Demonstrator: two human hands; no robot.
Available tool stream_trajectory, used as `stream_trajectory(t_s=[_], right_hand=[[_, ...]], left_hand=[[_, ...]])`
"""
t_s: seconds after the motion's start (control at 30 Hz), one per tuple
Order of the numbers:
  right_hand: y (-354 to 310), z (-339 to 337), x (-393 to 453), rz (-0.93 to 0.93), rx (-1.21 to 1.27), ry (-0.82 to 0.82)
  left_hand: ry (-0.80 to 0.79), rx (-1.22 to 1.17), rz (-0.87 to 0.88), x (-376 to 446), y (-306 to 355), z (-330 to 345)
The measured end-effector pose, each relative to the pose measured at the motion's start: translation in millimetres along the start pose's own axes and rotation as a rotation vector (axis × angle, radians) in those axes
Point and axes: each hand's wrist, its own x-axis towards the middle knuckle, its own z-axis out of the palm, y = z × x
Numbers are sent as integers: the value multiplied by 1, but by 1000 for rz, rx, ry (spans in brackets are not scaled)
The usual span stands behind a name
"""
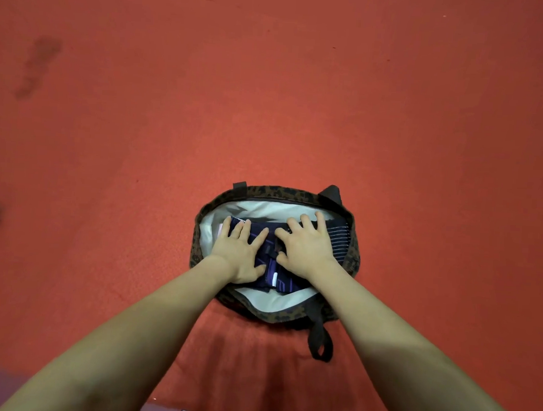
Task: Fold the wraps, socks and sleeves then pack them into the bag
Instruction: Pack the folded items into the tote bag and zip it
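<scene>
Hands — left point(240, 256) and right point(306, 246) — lie flat with fingers spread, gripping nothing, on the folded dark garments point(268, 256) inside the open bag point(353, 251) on the red floor point(302, 96) — apparently pressing them down to settle the load.

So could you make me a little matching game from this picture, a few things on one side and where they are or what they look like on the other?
Things:
1. bag
2. bag lining
3. folded dark fabrics
4. loop handle

Descriptions:
A. white, showing inside the opening
B. lying on the red floor, on the near side of the bag
C. brown with dark spots, open at the top
D. inside the bag, pressed under both hands

Pairs: 1-C, 2-A, 3-D, 4-B
</scene>
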Motion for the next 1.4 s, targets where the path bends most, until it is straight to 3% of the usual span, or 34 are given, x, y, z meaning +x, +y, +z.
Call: stream_trajectory(t_s=[0.27, 0.4, 0.57, 0.77, 0.93, 1.1, 1.4], right_hand=[[3, 13, -1, 18, 95, -9], [8, 11, -4, 5, 178, 2], [-1, -5, -12, 16, 296, 106], [-23, -34, -7, 68, 412, 222], [-58, -67, 17, 191, 731, 264], [-128, -101, 61, 278, 894, 333], [-266, -146, 133, 237, 965, 298]], left_hand=[[-3, 33, -37, -3, -3, 1], [20, -63, -49, -4, -2, -5], [278, -262, -90, -21, -4, -15], [445, -377, -147, -42, -27, -28], [556, -476, -119, -57, -82, -34], [540, -570, -116, -80, -172, -33], [522, -651, -190, -127, -315, 6]])
